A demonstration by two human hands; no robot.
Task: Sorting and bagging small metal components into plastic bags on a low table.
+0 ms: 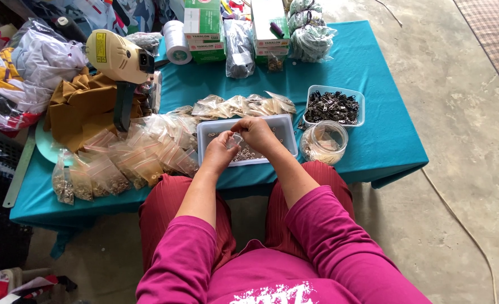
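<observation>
A small clear plastic bag (235,139) is held between the two hands, just above a shallow rectangular clear plastic tray (286,125) that has many small metal rings inside. The left hand (220,152) has its fingers closed on the left side of the bag. The right hand (257,133) pinches the top of the bag with its fingers together. Both hands are over the middle of the tray.

Just to the right of the tray there are two more containers: one round clear glass jar (324,142) with pale small parts, and behind it one clear plastic box (335,106) full of dark metal clips. To the left of the tray lies a heap of many small filled plastic bags (131,157); I cannot count them exactly. One more row of such bags (244,105) lies behind the tray.

All this stands on one low table with a teal cloth (373,73). At the far edge are two green and white cardboard boxes (204,28), one white tape roll (176,40) and one yellow electric cutting machine (117,56) resting on a folded mustard brown fabric (83,110).
</observation>
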